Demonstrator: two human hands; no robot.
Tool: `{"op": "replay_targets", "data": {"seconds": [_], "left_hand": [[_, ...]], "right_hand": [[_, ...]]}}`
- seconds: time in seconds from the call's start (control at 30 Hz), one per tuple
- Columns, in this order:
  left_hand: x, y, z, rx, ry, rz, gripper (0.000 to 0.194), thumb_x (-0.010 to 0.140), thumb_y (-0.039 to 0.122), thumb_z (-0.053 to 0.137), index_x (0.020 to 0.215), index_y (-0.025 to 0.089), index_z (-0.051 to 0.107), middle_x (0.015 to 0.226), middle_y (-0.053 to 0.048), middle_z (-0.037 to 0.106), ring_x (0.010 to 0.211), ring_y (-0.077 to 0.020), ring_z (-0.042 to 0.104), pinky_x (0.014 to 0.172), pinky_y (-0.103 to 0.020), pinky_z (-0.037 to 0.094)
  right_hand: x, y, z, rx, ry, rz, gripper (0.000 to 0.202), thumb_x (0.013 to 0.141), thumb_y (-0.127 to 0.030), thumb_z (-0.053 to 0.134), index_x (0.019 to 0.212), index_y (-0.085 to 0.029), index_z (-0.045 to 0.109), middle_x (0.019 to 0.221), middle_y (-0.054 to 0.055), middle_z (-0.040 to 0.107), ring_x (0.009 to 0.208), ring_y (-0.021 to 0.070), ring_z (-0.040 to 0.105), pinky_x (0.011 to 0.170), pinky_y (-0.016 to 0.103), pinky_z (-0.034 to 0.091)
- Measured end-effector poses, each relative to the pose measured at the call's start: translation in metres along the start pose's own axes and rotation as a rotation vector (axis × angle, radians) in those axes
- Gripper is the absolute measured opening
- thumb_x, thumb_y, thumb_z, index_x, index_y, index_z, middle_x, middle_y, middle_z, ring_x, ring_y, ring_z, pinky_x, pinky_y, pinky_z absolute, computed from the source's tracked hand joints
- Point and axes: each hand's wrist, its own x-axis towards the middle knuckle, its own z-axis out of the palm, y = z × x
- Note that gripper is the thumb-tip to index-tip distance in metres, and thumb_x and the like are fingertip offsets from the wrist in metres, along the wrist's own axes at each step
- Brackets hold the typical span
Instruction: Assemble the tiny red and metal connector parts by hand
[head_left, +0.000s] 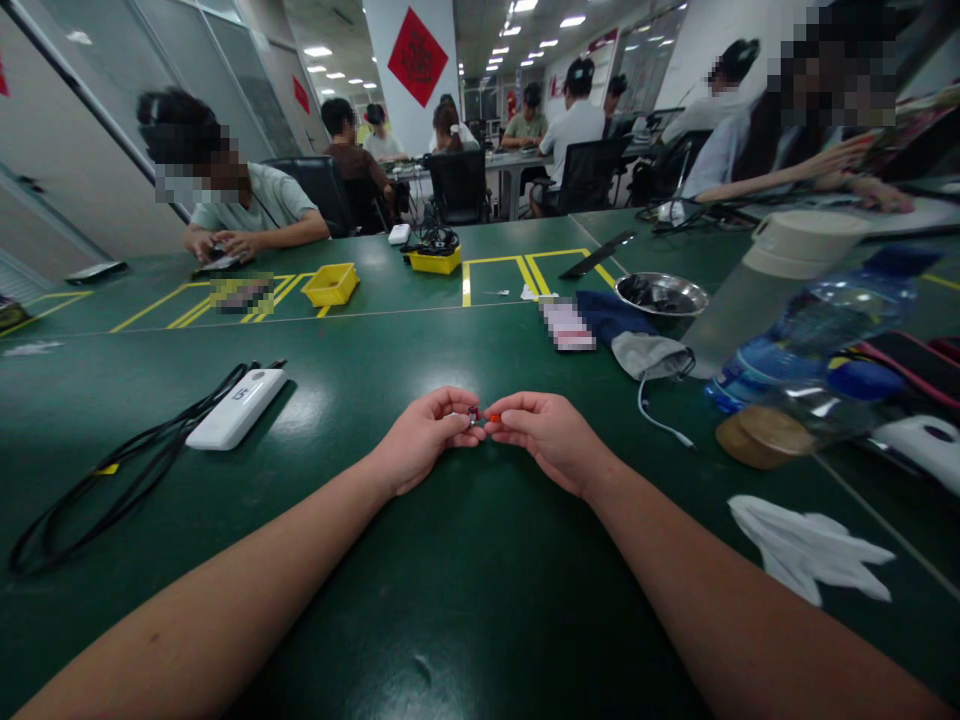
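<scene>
Both hands meet just above the green table [450, 560], near the middle of the view. Between the thumb and fingers of my left hand [435, 430] is a small metallic and dark red part [473, 415]. My right hand [544, 430] pinches a small orange piece [495, 419]. The fingertips of the two hands are almost touching, and the two small parts are close together. Their exact shapes are too small to make out, and fingers cover some of each.
A white power bank [238, 408] with black cables lies left. Yellow bins [331, 285] stand farther back. On the right are a metal bowl [660, 293], a grey pouch [651, 355], bottles [825, 315] and a white tissue [810, 545]. People sit around the tables.
</scene>
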Motion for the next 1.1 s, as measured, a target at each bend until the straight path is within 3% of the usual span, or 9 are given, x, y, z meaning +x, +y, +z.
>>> {"op": "replay_targets", "data": {"seconds": [0.37,0.63,1.1], "left_hand": [[-0.0003,-0.0016,-0.001,-0.001,0.007,-0.001,0.021,0.08,0.01,0.067,0.1,0.013,0.062,0.09,-0.006,0.068,0.078,-0.0125,0.069,0.076,-0.024,0.056],[-0.0006,-0.0007,0.0,0.006,0.031,-0.015,0.016,0.082,0.012,0.066,0.098,0.014,0.064,0.087,-0.005,0.069,0.078,-0.0121,0.07,0.076,-0.021,0.057],[0.0026,-0.0033,-0.0011,0.043,0.041,-0.044,0.018,0.082,0.01,0.064,0.099,0.013,0.065,0.086,-0.006,0.071,0.074,-0.011,0.069,0.074,-0.021,0.057]], "right_hand": [[-0.0018,-0.0018,0.0023,-0.006,0.004,-0.021,0.011,0.069,-0.017,0.074,0.08,-0.016,0.071,0.085,0.007,0.072,0.079,0.0182,0.068,0.084,0.039,0.053],[-0.0023,0.0004,0.0013,-0.031,0.018,-0.049,0.013,0.069,-0.019,0.076,0.079,-0.017,0.069,0.077,0.003,0.069,0.074,0.0167,0.067,0.076,0.035,0.052],[-0.0016,-0.0016,0.0012,-0.002,0.007,-0.01,0.01,0.07,-0.017,0.072,0.08,-0.015,0.071,0.081,0.006,0.072,0.08,0.0186,0.069,0.082,0.037,0.053]]}}
